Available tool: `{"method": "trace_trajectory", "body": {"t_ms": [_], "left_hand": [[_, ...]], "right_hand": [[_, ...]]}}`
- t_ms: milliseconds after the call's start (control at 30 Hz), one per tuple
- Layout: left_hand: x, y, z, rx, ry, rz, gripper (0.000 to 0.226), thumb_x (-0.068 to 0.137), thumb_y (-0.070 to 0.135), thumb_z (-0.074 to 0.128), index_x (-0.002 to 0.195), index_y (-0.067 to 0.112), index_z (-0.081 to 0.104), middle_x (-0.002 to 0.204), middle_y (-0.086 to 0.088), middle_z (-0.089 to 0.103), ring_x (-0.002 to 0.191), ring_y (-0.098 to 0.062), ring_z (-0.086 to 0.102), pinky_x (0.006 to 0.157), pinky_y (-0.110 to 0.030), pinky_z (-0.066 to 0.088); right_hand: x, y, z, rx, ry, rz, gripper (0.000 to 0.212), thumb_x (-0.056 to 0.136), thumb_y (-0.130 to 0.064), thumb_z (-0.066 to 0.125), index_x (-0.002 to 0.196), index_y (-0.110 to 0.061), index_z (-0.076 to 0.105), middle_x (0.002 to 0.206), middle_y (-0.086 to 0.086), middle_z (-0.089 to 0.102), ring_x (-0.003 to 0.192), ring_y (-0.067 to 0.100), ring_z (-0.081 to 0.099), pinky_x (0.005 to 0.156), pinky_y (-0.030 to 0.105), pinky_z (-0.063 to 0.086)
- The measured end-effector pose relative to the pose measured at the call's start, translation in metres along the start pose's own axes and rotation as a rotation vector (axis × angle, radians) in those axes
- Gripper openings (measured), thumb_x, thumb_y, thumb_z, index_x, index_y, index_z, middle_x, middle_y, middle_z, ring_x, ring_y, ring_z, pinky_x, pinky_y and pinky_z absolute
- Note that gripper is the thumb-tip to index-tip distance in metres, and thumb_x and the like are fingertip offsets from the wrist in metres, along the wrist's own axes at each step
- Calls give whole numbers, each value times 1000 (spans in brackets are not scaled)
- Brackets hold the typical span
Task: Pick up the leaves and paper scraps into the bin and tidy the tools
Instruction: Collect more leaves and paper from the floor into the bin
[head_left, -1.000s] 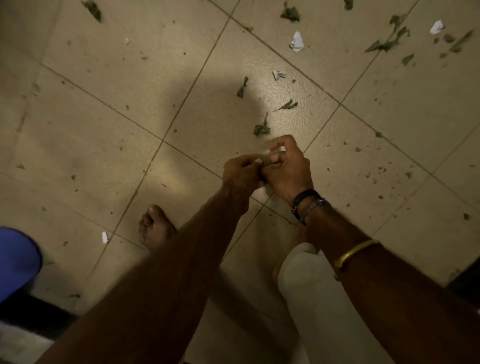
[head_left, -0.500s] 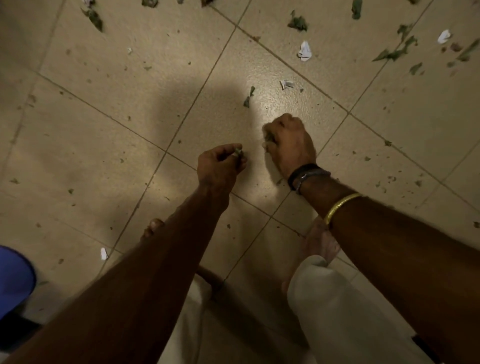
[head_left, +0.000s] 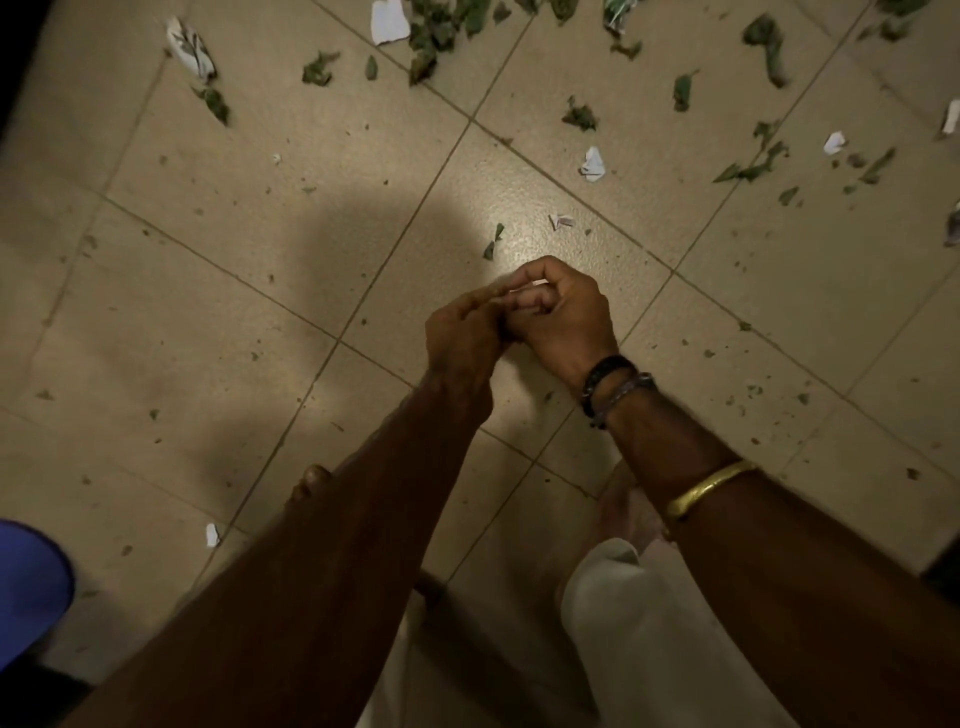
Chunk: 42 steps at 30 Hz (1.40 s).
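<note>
My left hand (head_left: 460, 332) and my right hand (head_left: 563, 317) meet low over the tiled floor, fingers curled and touching. Whatever leaf bits they grip are hidden between the fingers. Just beyond them lie a small green leaf (head_left: 493, 241) and a white paper scrap (head_left: 562, 221). A bigger paper scrap (head_left: 592, 163) lies farther right. More leaves (head_left: 753, 166) and a leaf pile (head_left: 428, 36) with a paper piece (head_left: 388, 21) lie at the far side. Far left lies a crumpled paper (head_left: 189, 47).
A blue rounded object (head_left: 31, 587) shows at the lower left edge, cut off by the frame. A tiny paper scrap (head_left: 212, 535) lies near my bare toes (head_left: 311, 478). My white trouser leg (head_left: 649, 623) is below my right arm. Fine crumbs dot the tiles.
My right hand has lifted from the floor where it took a leaf, and my left hand has come across to meet it. The view has tilted up, showing more litter.
</note>
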<state>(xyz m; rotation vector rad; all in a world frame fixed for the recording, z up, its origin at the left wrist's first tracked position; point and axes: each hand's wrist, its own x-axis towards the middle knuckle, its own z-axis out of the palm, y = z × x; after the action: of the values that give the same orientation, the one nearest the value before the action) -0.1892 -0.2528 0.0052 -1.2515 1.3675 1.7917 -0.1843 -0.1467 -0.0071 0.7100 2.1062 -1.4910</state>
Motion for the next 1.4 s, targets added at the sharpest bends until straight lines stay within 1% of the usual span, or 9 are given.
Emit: {"method": "trace_trajectory", "body": {"t_ms": [67, 133, 233, 467, 667, 833, 933, 1133, 1400], "left_hand": [[4, 7, -3, -55, 37, 3, 20, 96, -7, 49, 108, -4, 66, 100, -17, 70, 87, -24, 71, 80, -31, 61], [10, 15, -6, -67, 64, 5, 19, 97, -6, 49, 103, -1, 66, 102, -19, 68, 94, -28, 70, 88, -37, 59], [18, 19, -12, -40, 50, 39, 19, 98, -5, 48, 104, 0, 66, 104, -18, 68, 100, -30, 70, 90, -38, 59], [29, 5, -35, 35, 81, 66, 22, 100, -2, 46, 106, 1, 67, 106, -18, 70, 102, -29, 71, 86, -34, 60], [18, 2, -58, 22, 96, 72, 23, 100, -3, 46, 106, -1, 67, 102, -17, 69, 95, -25, 71, 85, -33, 60], [-15, 14, -71, -68, 90, 77, 21, 98, -5, 48, 108, -4, 66, 98, -16, 67, 92, -25, 69, 88, -36, 60], [-47, 27, -77, -81, 66, 113, 19, 97, -5, 50, 109, -4, 66, 102, -18, 67, 93, -25, 69, 87, -36, 60], [-131, 55, -98, -207, 86, 159, 17, 95, -8, 52, 103, -4, 66, 100, -19, 68, 101, -34, 69, 90, -37, 59], [-246, 77, -168, -382, 233, 235, 23, 99, -5, 49, 116, -11, 64, 112, -27, 68, 94, -27, 72, 87, -33, 59]], "right_hand": [[11, -2, -11, -23, 4, -32, 20, 81, -3, 73, 95, -17, 73, 88, -6, 76, 85, 5, 71, 78, 22, 59], [32, 2, -18, -172, 181, -90, 19, 86, -5, 65, 94, -19, 74, 94, -9, 74, 90, 4, 69, 83, 19, 56], [70, 13, -20, -441, 389, -114, 24, 92, -7, 57, 107, -16, 72, 110, 7, 69, 102, 20, 65, 84, 19, 45], [93, 17, 39, -762, 180, -350, 26, 90, -30, 65, 109, -12, 69, 118, 12, 55, 107, 28, 51, 76, 27, 38], [82, 18, 43, -845, 112, -486, 27, 92, -5, 56, 104, -16, 77, 108, 9, 67, 97, 29, 62, 79, 35, 52], [55, 1, 12, -414, 263, 32, 25, 81, -1, 68, 82, -23, 79, 86, -7, 76, 86, 9, 70, 80, 9, 49], [19, -26, -1, -52, 253, 224, 24, 74, -1, 77, 72, -25, 78, 78, -4, 75, 74, 12, 71, 82, 27, 60], [-83, -115, 9, 376, 89, 253, 18, 79, 9, 73, 87, -8, 75, 81, 9, 74, 74, 18, 71, 78, 30, 61], [-217, -212, 72, 467, -143, 298, 19, 83, 13, 69, 94, -3, 72, 89, 12, 72, 82, 18, 72, 84, 29, 60]]}}
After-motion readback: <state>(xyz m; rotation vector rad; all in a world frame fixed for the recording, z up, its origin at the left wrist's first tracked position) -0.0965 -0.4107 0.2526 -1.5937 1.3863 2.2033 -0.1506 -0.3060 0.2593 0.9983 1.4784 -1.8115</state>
